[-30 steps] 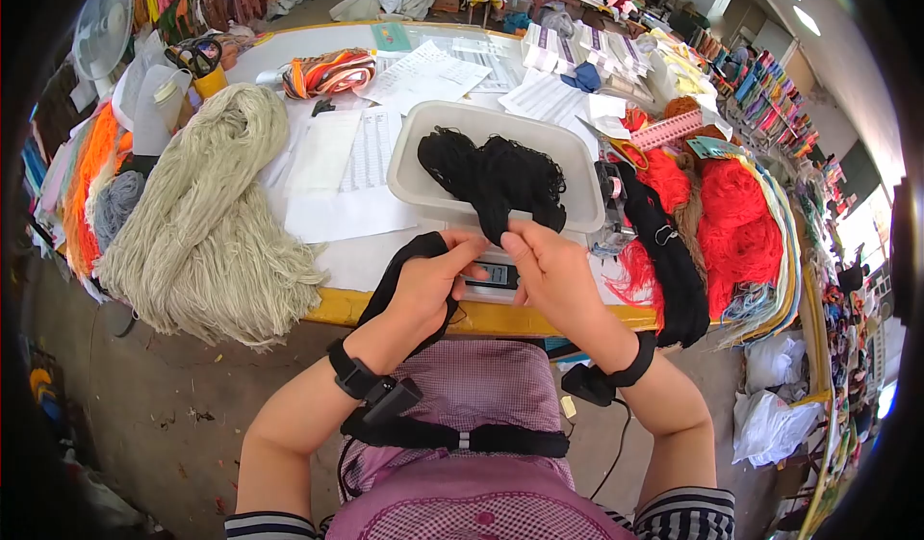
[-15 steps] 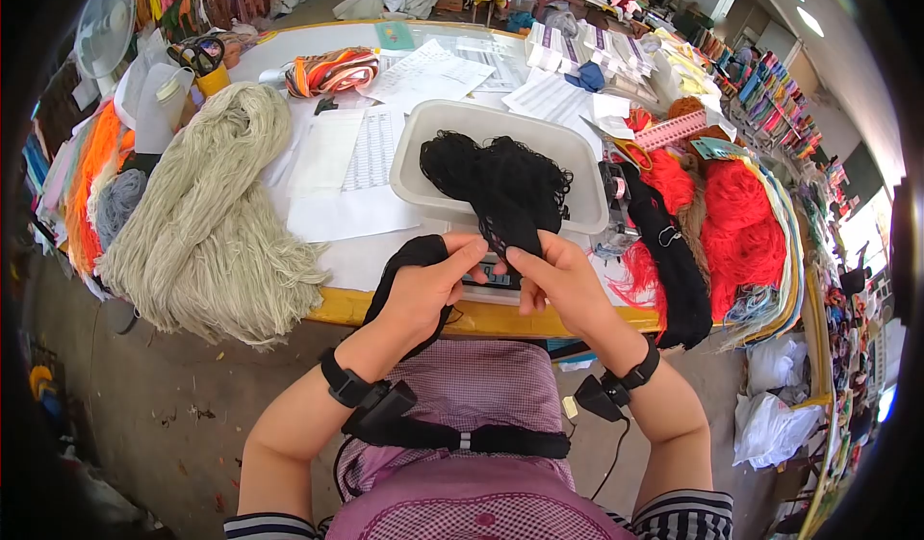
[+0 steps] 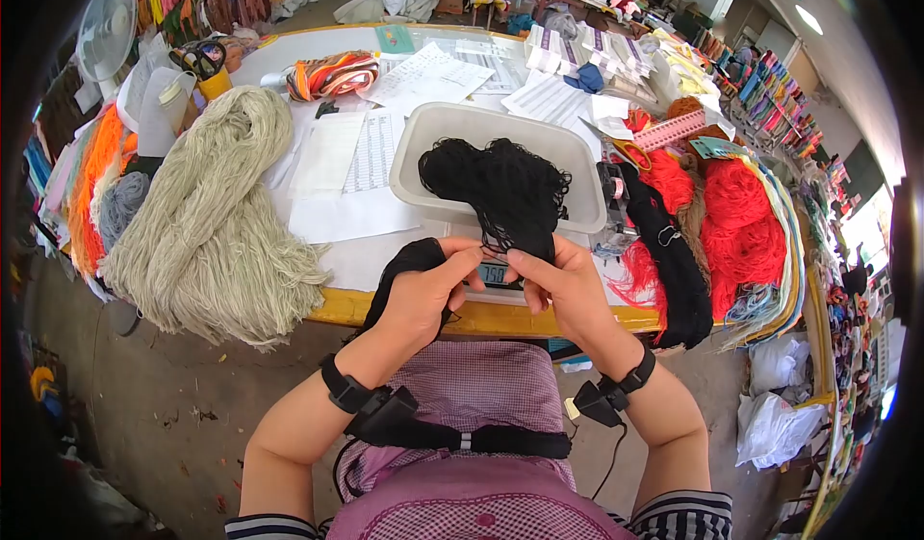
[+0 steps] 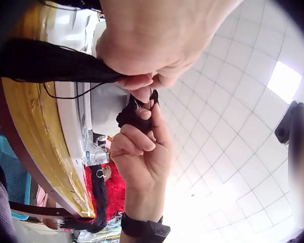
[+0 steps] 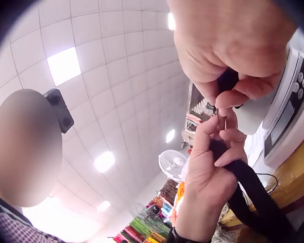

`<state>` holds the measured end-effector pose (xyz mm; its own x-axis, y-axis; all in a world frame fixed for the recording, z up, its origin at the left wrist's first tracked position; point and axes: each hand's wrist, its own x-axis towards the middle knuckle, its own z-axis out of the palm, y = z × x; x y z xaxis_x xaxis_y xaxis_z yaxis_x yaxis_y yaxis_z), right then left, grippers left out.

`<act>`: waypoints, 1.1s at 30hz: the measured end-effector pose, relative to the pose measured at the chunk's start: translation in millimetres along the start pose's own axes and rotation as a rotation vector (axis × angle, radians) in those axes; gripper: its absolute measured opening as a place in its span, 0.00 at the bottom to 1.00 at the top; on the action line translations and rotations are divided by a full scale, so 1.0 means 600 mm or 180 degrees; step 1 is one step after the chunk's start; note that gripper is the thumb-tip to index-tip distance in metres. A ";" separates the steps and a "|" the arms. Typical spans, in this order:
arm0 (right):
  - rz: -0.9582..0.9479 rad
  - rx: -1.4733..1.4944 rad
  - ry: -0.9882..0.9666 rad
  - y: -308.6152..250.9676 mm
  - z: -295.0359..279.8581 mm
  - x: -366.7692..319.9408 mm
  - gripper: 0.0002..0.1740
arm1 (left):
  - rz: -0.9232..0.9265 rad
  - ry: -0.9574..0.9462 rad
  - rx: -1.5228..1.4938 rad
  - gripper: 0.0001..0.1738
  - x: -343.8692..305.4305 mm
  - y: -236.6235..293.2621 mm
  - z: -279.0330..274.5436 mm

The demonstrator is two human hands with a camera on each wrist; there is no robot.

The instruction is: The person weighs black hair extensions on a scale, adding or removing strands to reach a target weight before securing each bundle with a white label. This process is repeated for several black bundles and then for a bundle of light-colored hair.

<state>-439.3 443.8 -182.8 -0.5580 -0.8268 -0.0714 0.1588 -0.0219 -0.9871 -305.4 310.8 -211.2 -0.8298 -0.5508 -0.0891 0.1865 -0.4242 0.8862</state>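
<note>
Black yarn [image 3: 496, 174] lies heaped in a pale plastic tub [image 3: 409, 179], with loose strands running over its near rim to the hands. My right hand [image 3: 568, 285] pinches these strands between thumb and fingers. Close beside it, my left hand [image 3: 423, 295] holds a second bundle of black yarn [image 3: 409, 259], which hangs down past the table edge. In the left wrist view the fingertips of both hands almost meet, with thin black strands [image 4: 153, 98] between them. Under the tub stands a scale [image 5: 286, 114]; its lit display [image 3: 494, 274] shows between the hands.
A large beige yarn hank [image 3: 212, 203] covers the table's left side. Red yarn [image 3: 736, 213] and a black hank [image 3: 674, 261] lie to the right, near scissors [image 3: 630, 150]. Papers [image 3: 351, 218] and a striped multicolour skein [image 3: 332, 73] are behind. A fan [image 3: 106, 39] stands far left.
My right hand has shifted slightly right and down. The yarn at the tub's near rim has spread from a tight bunch into looser strands. My left hand has stayed nearly in place.
</note>
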 end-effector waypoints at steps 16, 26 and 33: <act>0.0047 -0.0340 0.0051 -0.020 0.019 -0.009 0.08 | 0.0185 -0.0244 0.0137 0.10 -0.007 0.002 0.008; -0.0170 0.0143 0.0067 -0.116 -0.064 0.062 0.15 | 0.0790 -0.0324 -0.1830 0.14 -0.033 0.053 -0.124; -0.0638 -0.1674 0.1143 -0.194 -0.248 0.171 0.14 | 0.1602 0.0866 -0.2288 0.08 -0.241 0.120 -0.544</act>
<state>-635.8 445.2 -96.7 -0.7863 -0.5949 0.1670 -0.3439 0.1967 -0.9182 -0.3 125.5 -283.1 -0.4267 -0.9032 0.0459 0.8500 -0.3832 0.3614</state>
